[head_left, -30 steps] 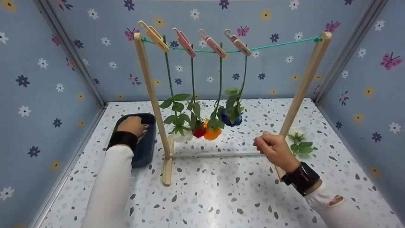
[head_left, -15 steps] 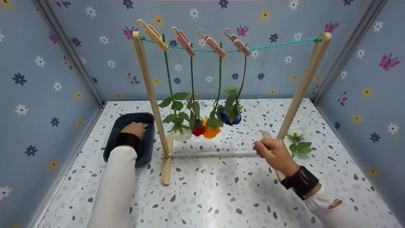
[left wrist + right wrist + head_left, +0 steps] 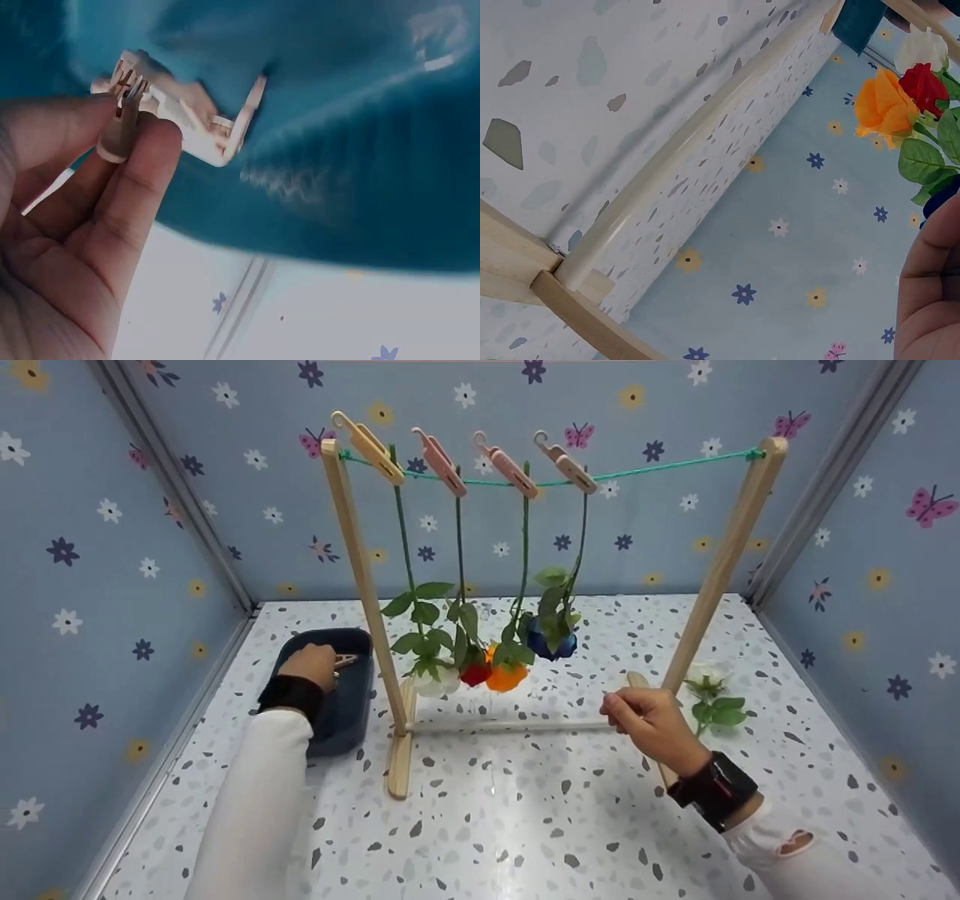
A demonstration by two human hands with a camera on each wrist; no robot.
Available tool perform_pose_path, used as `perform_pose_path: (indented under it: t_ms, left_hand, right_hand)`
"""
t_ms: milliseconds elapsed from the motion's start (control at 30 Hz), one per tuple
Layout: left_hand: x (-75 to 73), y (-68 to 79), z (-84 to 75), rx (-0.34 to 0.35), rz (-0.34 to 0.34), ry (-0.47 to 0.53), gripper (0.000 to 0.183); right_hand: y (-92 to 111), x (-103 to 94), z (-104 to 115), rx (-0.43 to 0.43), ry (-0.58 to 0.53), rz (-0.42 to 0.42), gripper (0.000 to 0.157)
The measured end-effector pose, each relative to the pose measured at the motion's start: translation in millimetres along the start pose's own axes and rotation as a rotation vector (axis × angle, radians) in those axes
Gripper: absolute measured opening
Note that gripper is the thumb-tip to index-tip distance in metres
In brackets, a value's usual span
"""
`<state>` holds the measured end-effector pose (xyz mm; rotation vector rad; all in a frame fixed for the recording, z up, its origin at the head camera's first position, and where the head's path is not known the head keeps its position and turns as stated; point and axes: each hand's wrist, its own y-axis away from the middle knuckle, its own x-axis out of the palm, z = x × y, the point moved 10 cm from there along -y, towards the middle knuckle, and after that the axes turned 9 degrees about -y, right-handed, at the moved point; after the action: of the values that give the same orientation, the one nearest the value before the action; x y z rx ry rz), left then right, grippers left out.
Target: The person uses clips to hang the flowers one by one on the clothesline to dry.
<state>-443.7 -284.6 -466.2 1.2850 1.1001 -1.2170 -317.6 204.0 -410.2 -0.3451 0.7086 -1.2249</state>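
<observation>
My left hand (image 3: 309, 664) reaches into the dark blue bin (image 3: 358, 716). In the left wrist view its thumb and fingers pinch a tan clothespin (image 3: 120, 135); a pale clothespin with a hook (image 3: 191, 131) lies behind it in the bin. My right hand (image 3: 652, 727) hovers beside the right post, fingers loosely curled, with nothing visible in it. On the green line (image 3: 660, 467), clothespins hold upside-down flowers by their stems: a white one (image 3: 435, 682), a red one (image 3: 475, 673), an orange rose (image 3: 506, 678) and a blue one (image 3: 551, 645).
The wooden stand has a left post (image 3: 364, 577), a right post (image 3: 720, 570) and a low crossbar (image 3: 517, 726). Behind the right post a white flower (image 3: 709, 682) lies on the speckled table (image 3: 525, 825). Patterned walls (image 3: 495, 570) enclose the sides and back.
My left hand shifts about inside the bin, and a clothespin now shows beside its fingers. The right hand stays nearly still. The hanging flowers have not changed.
</observation>
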Motion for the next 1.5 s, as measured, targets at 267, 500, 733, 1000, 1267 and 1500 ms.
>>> perform_pose_path:
  t_ms: [267, 500, 733, 1000, 1267, 1500]
  left_hand:
    - [-40.8, 30.4, -4.5, 0.085, 0.003, 0.179, 0.021]
    - [-73.3, 70.1, -41.2, 0.282, 0.053, 0.268, 0.022]
    - [-81.7, 105.7, -117.7, 0.512, 0.055, 0.326, 0.016]
    - [-88.1, 140.8, -219.8, 0.787, -0.147, 0.446, 0.014]
    - [-81.3, 144.1, -268.2, 0.846, -0.287, 0.587, 0.013]
    - [-67.3, 138.4, -280.5, 0.811, -0.289, 0.734, 0.013]
  right_hand:
    - [-5.2, 6.1, 5.5, -0.002, 0.008, 0.023, 0.030]
    - [-12.3, 14.2, 16.5, -0.061, 0.017, 0.036, 0.027]
    - [-17.2, 27.2, 36.0, -0.180, 0.029, 0.063, 0.025]
    - [-18.8, 57.7, 53.4, -0.245, 0.014, 0.193, 0.019]
    - [-11.5, 84.6, 54.8, -0.262, 0.071, 0.331, 0.028]
    - [-7.1, 88.6, 48.4, -0.252, 0.124, 0.323, 0.024]
